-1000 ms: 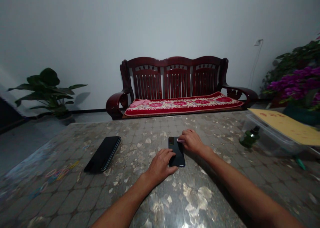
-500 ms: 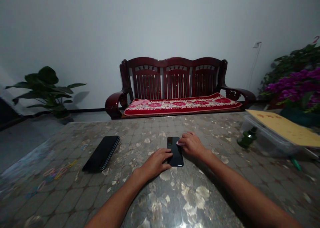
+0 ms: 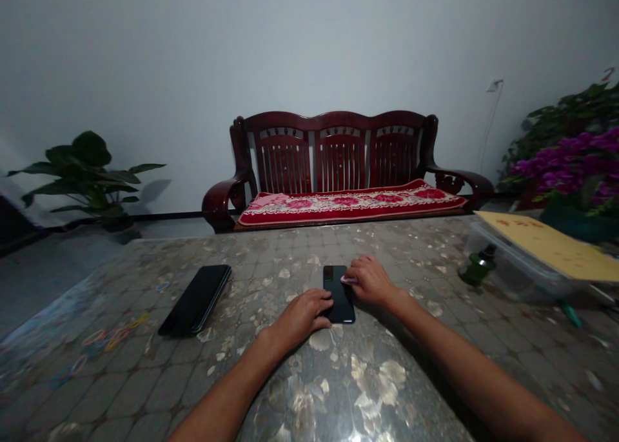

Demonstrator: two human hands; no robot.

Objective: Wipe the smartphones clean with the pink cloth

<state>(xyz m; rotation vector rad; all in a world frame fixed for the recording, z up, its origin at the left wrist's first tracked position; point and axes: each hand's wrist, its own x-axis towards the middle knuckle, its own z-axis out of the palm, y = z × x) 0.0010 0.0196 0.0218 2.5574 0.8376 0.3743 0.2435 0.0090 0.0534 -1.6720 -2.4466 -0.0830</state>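
A dark smartphone lies flat on the patterned table with its camera block at the far end. My left hand holds it from the left, fingertips on its edge and thumb by the near left corner. In the closed fingers of my right hand is a small pale pink wiping cloth, pressed on the phone's upper right part. Most of the cloth is hidden by the hand.
A larger black phone-like case lies at the left, near several coloured rubber bands. On the right stand a small green bottle and a clear plastic box with a yellow envelope on top. A wooden bench is beyond the table.
Both hands and the phone stay practically in place. The whole view has shifted very slightly.
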